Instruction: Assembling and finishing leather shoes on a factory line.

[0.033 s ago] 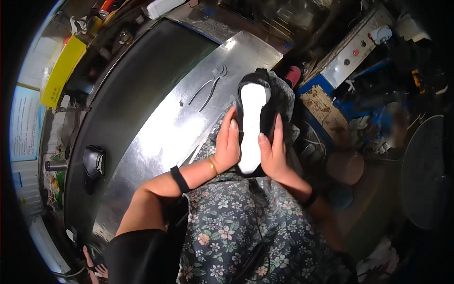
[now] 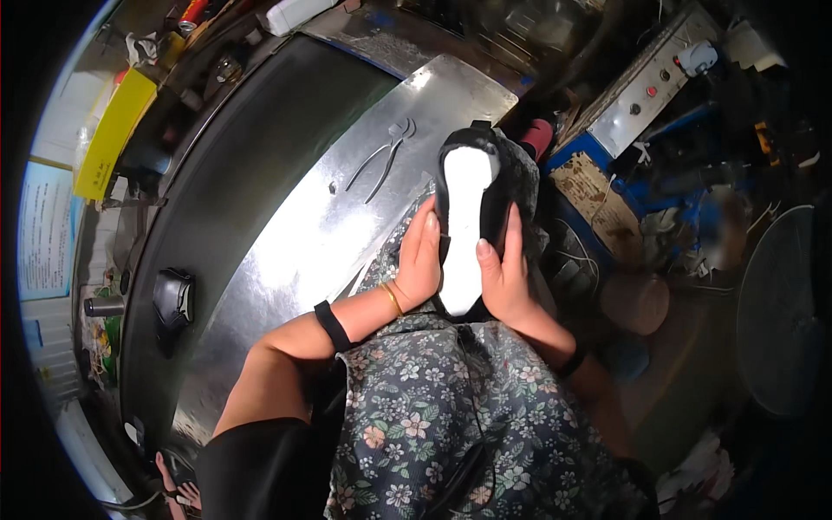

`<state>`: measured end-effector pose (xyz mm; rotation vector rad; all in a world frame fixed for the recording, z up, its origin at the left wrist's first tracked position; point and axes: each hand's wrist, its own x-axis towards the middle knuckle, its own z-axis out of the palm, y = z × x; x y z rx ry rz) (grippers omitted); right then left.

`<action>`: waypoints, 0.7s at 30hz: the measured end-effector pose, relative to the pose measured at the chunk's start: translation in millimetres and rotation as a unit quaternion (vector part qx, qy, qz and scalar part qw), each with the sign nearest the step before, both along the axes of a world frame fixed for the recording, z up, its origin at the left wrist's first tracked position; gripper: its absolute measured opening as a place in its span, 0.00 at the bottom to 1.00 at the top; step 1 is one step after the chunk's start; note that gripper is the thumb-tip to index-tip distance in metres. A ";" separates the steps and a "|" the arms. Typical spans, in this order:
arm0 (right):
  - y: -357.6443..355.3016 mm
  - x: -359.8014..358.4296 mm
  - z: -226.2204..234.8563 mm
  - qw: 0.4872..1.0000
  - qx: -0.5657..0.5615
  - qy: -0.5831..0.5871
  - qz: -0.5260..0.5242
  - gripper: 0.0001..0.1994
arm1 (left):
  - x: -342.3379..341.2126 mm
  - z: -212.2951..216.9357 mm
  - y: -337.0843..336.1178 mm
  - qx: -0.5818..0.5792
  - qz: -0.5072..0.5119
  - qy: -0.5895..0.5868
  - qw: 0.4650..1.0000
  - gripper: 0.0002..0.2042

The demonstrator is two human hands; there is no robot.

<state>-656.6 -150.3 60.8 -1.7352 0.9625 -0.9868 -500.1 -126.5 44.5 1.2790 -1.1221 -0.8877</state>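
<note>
Left hand [image 2: 419, 264] and right hand [image 2: 507, 282] clasp black shoe [image 2: 466, 217] by sides; I judge it light, firm-soled, best held there.

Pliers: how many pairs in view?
1: pliers on the metal sheet, left of the shoe held between left hand and right hand. More may be hidden in shadow.

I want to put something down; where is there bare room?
The metal sheet looks bare between the pliers and the left forearm; so does the dark belt beyond the black item. Crowded: around the shoe between the left hand and right hand, and by the control box at right.
</note>
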 end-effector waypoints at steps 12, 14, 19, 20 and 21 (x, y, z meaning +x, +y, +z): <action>-62.0 -17.7 19.9 0.952 0.181 -0.246 -0.011 0.27 | 1.6 43.3 -88.9 -0.027 -0.183 -0.063 0.981 0.21; -78.8 -9.3 39.4 0.954 0.204 -0.215 0.044 0.23 | -6.2 57.0 -81.9 -0.005 -0.161 -0.098 0.982 0.19; -83.3 -11.6 27.4 0.994 0.024 -0.096 0.047 0.18 | -1.6 42.4 -83.9 0.013 -0.249 0.162 0.955 0.19; -82.3 -9.8 25.3 0.993 0.024 -0.114 0.019 0.17 | -2.4 40.3 -83.9 0.000 -0.278 0.168 0.946 0.21; -80.7 -7.0 36.9 0.994 0.030 -0.104 0.024 0.17 | -2.4 35.7 -86.4 -0.029 -0.268 0.136 0.953 0.21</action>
